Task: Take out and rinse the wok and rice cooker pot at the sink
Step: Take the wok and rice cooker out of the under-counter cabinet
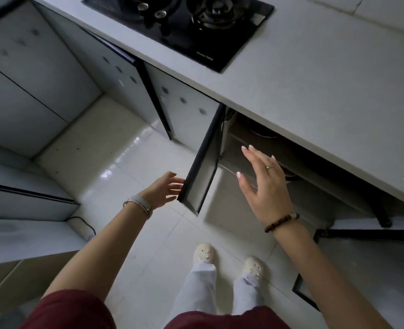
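My left hand (165, 188), fingers apart and empty, is right by the edge of the open cupboard door (202, 169). My right hand (265, 186), fingers apart too, hovers before the cupboard. A dark round pan (265, 133) sits inside, under the front edge of the surface (315, 91).

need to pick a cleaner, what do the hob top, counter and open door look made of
Hob top: black glass by the look, glossy, with reflections under the knobs.
Counter: pale grey stone or composite, matt, no glare; which one is unclear.
Door: smooth pale panel in a dark frame, perhaps laminate or glass edged with metal; the look leaves it open.
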Available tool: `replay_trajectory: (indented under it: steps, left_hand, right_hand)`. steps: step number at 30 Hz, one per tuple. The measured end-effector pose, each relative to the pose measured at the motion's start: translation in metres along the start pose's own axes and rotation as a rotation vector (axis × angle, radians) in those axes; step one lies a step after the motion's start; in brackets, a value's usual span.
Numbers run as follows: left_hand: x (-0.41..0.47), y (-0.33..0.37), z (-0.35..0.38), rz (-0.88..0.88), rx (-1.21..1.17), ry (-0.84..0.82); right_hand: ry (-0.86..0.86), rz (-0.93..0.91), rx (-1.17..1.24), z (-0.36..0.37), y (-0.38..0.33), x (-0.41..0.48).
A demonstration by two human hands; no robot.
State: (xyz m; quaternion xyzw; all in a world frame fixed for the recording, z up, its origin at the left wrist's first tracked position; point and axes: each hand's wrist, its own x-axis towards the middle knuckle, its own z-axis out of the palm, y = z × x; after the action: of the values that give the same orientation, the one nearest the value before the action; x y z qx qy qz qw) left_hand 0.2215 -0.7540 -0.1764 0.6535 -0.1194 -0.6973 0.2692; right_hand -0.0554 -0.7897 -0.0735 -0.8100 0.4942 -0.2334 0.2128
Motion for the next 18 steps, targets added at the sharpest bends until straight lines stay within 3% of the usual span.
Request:
replay_trajectory:
  steps: [7, 12, 18]
  left_hand:
    - [0.003, 0.044, -0.076, 0.057, 0.131, 0.116]
    - [0.015, 0.056, -0.089, -0.008, 0.225, 0.012]
    - [0.017, 0.053, -0.090, 0.027, 0.228, 0.017]
  right_hand:
    - [-0.005, -0.001, 0.000, 0.042, -0.047, 0.035]
    - [0.018, -0.008, -0.033, 0.056, -0.058, 0.044]
    - [0.036, 0.019, -0.052, 0.055, -0.056, 0.046]
